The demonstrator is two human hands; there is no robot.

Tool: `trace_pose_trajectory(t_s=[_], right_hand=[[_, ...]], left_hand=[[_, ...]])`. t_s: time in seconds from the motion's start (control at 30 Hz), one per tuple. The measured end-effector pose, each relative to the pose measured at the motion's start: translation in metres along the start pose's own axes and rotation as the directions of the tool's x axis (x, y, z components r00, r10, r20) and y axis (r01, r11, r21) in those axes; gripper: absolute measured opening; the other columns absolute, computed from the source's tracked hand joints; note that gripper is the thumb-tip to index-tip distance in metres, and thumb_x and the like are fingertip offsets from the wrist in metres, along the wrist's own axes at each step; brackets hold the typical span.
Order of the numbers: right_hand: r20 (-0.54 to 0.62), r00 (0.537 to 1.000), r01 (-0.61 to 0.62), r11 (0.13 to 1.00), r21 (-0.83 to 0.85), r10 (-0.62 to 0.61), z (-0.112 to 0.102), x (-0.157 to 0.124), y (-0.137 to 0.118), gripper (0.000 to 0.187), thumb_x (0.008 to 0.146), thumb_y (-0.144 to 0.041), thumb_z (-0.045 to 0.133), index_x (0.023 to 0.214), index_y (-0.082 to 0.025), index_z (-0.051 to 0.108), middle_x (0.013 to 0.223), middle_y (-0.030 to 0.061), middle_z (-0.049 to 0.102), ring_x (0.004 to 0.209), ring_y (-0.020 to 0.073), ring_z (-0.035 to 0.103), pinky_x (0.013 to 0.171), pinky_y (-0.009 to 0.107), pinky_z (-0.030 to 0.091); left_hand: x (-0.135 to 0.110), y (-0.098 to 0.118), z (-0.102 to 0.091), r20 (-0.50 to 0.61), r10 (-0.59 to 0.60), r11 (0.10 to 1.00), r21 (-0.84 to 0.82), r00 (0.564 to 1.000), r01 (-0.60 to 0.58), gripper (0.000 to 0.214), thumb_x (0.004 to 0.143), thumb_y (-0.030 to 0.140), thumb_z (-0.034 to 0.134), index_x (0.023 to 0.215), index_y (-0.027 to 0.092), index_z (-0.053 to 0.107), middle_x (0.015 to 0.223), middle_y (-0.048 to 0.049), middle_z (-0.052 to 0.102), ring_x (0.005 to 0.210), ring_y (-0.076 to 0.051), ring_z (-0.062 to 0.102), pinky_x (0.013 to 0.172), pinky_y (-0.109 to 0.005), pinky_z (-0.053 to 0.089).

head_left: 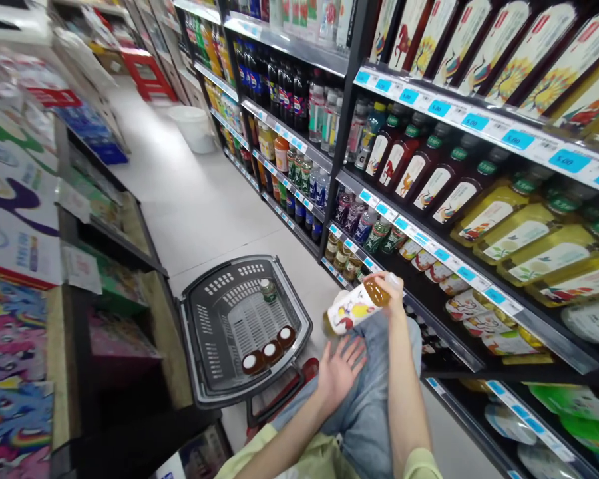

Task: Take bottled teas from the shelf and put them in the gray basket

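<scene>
My right hand (pixel 390 301) is closed round the neck end of a drink bottle (pixel 353 307) with amber liquid and a white label, held on its side above my knee. Just below the bottle, my left hand (pixel 340 368) is open, palm up and fingers spread, holding nothing. A grey shopping basket (pixel 204 346) stands on the floor to the left of my knee. Three bottles with brown and white caps (pixel 269 349) lie in it, and a green-capped bottle (pixel 267 290) stands farther back inside.
Drink shelves (pixel 444 256) with blue price tags run along the right, holding several tea and juice bottles. Low shelving (pixel 110 266) with colourful boxes lines the left. The aisle floor (pixel 190 193) leads back to a white bucket (pixel 194 126) and a red stool (pixel 147 70).
</scene>
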State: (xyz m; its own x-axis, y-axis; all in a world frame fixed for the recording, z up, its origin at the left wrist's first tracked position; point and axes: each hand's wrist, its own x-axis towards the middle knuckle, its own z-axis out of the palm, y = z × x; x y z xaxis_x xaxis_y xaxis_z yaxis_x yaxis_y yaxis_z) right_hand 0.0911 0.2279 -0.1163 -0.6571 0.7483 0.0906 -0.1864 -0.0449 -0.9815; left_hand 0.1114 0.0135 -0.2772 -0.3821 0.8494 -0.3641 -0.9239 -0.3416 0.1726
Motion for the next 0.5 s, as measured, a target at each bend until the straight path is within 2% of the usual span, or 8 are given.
trace_pose_trajectory(t_s=[0.1,0.2,0.27,0.37,0.5], right_hand=[[0.168,0.964,-0.244,0.939,0.241,0.207,0.012,-0.016,0.033,0.038,0.066,-0.055,0.087,0.082,-0.024,0.072,0.074,0.0066,0.08,0.07,0.0308,0.077,0.07,0.045,0.061],[0.261,0.925,-0.35,0.891,0.29,0.278,0.01,-0.026,0.053,0.041,0.065,-0.055,0.086,0.085,-0.024,0.069,0.074,0.007,0.08,0.068,0.0318,0.078,0.066,0.044,0.061],[0.229,0.925,-0.366,0.876,0.315,0.304,0.005,-0.025,0.059,0.038,0.066,-0.052,0.086,0.084,-0.024,0.068,0.075,0.0065,0.081,0.07,0.031,0.079,0.067,0.042,0.062],[0.163,0.916,-0.401,0.84,0.365,0.366,0.001,-0.019,0.067,0.033,0.063,-0.04,0.088,0.079,-0.024,0.065,0.075,0.0058,0.081,0.07,0.0266,0.078,0.068,0.036,0.063],[0.15,0.893,-0.446,0.796,0.408,0.423,0.006,-0.014,0.082,0.032,0.063,-0.033,0.089,0.077,-0.025,0.061,0.074,0.0033,0.081,0.071,0.0243,0.079,0.069,0.033,0.064]], left_hand=[[-0.004,0.006,-0.009,-0.077,0.086,0.995,-0.043,0.993,-0.09,0.044,0.093,0.064,0.07,0.113,0.026,0.079,0.134,-0.0117,0.081,0.139,-0.034,0.069,0.124,-0.059,0.049],[-0.01,0.014,-0.008,-0.202,0.063,0.997,-0.034,0.977,-0.072,0.037,0.103,0.052,0.055,0.105,0.025,0.08,0.122,-0.0114,0.084,0.13,-0.033,0.073,0.12,-0.061,0.053],[-0.012,0.019,-0.001,-0.267,0.022,0.998,-0.047,0.963,-0.036,0.038,0.107,0.044,0.048,0.107,0.025,0.081,0.121,-0.0107,0.085,0.121,-0.03,0.076,0.116,-0.06,0.057],[-0.009,0.024,0.011,-0.334,-0.01,0.984,-0.17,0.942,-0.05,0.037,0.109,0.035,0.045,0.114,0.025,0.081,0.123,-0.0098,0.084,0.114,-0.028,0.078,0.11,-0.058,0.062],[-0.005,0.029,0.02,-0.418,-0.067,0.942,-0.325,0.906,-0.08,0.038,0.11,0.034,0.046,0.131,0.027,0.077,0.13,-0.0106,0.082,0.118,-0.029,0.078,0.108,-0.055,0.064]])
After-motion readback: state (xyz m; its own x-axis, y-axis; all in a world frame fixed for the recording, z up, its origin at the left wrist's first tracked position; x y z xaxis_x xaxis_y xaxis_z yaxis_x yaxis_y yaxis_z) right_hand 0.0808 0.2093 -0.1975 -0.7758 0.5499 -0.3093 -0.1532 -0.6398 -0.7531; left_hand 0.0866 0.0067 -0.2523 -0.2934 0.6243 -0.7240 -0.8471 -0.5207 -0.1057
